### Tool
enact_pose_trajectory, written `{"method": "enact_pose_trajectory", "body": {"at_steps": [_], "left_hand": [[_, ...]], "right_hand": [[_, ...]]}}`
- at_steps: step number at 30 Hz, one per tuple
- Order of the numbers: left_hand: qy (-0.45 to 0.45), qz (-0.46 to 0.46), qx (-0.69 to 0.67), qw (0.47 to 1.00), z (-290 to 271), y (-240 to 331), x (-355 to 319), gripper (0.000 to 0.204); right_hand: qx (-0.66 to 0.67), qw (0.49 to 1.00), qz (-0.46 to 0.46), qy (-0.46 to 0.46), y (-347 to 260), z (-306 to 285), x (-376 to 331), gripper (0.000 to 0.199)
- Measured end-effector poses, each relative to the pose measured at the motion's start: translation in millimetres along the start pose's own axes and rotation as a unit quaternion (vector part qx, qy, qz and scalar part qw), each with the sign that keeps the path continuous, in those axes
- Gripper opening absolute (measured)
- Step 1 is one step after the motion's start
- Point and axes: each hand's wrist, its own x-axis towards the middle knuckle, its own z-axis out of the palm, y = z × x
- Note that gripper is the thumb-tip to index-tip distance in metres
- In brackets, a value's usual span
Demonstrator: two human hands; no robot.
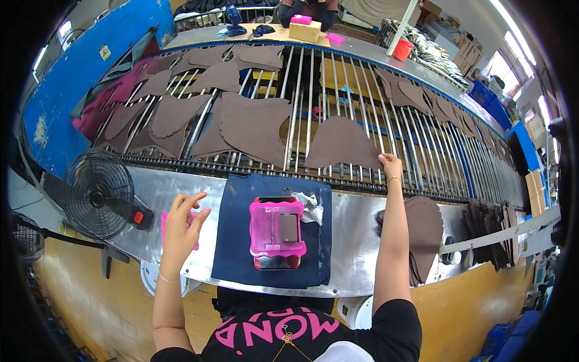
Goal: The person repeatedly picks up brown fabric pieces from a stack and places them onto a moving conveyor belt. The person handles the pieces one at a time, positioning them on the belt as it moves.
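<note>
My right hand (391,165) reaches out to the rod conveyor and pinches the right lower corner of a brown cut piece (342,143), apparently leather or fabric, which lies flat on the metal rods. Over the metal table on the left, my left hand (183,224) is raised with its fingers apart and holds nothing. Partly hidden behind it lies a small pink object (164,228). Between my arms, on a dark blue cloth (235,241), sits a see-through pink tray-like item (263,226) on top of a red and black object. A crumpled white scrap (312,210) lies beside it.
More brown pieces (250,123) overlap on the conveyor's left part, others on its right (413,96). A black fan (96,194) stands at the left. Brown stacks (425,235) lie right of my forearm. Across the conveyor, a person (329,12) is near a cardboard box (304,31).
</note>
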Motion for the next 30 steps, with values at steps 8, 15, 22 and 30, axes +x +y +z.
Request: {"method": "enact_pose_trajectory", "body": {"at_steps": [8, 15, 22, 30], "left_hand": [[-0.001, -0.012, -0.057, 0.998, 15, -2, 1, 0.029], [-0.064, 0.015, -0.121, 0.990, 52, 3, 19, 0.030], [-0.064, 0.043, -0.138, 0.987, 57, 17, 11, 0.030], [-0.056, 0.017, -0.092, 0.994, 38, -20, -3, 0.028]], "right_hand": [[-0.167, 0.962, 0.075, 0.201, 38, -126, -146, 0.027], [-0.247, 0.921, 0.240, 0.184, 111, -191, -289, 0.062], [-0.246, 0.894, 0.333, 0.170, 95, -194, -276, 0.071], [-0.192, 0.902, 0.366, 0.126, 120, -212, -261, 0.079]]}}
